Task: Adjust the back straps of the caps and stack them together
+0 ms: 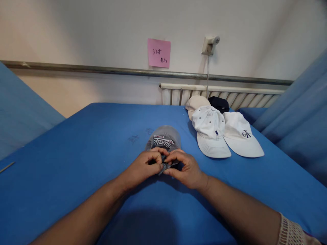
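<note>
A grey baseball cap (167,131) with white lettering on a dark patch lies in the middle of the blue-covered surface (76,143). My left hand (146,166) pinches the strap (165,167) at the near edge of this cap. From the other side, my right hand (187,169) grips the same strap between thumb and fingers. The fingertips of both hands almost meet there, and they hide most of the fastening.
To the right sit a white cap with a horse logo (211,127), another white cap (241,132), a beige cap (196,102) and a black cap (219,103). A thin stick (7,167) lies far left. Behind are a radiator (176,97), a metal rail (114,70) and blue curtains (298,112).
</note>
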Demonstrator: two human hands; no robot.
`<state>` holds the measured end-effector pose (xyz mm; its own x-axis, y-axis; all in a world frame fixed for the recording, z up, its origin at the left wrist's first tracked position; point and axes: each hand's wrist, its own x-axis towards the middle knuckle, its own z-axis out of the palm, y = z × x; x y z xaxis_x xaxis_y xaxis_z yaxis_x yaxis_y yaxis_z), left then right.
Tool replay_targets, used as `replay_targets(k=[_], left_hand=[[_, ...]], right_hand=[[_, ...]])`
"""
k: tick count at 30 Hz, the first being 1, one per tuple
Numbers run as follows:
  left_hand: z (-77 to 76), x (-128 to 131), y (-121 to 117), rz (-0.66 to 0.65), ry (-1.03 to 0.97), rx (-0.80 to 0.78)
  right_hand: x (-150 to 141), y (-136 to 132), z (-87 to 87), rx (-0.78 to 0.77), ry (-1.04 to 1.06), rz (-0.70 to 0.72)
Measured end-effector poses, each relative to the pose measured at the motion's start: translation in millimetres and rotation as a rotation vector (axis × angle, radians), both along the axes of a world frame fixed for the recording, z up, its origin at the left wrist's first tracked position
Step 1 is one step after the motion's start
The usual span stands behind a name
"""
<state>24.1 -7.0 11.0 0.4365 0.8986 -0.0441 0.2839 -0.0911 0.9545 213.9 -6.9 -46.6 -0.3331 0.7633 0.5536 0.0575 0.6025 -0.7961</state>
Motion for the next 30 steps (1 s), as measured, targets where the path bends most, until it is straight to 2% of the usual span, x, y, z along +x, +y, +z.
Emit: replay_targets(k=[16,22,30], left_hand=[[1.3,0.8,0.1,-0.019,0.072,0.027],[1.6,-0.1,1.3,-0.042,0.099,0.051],[3.9,0.9,-1.4,0.050,0.019,0.018]], right_hand=[[-1.6,0.1,1.7,0.116,-0.036,0.004],[-0.8,0.1,2.8,0.097,-0.065,0.011],[-1.2,1.2,1.5,0.074,-0.009,-0.044]])
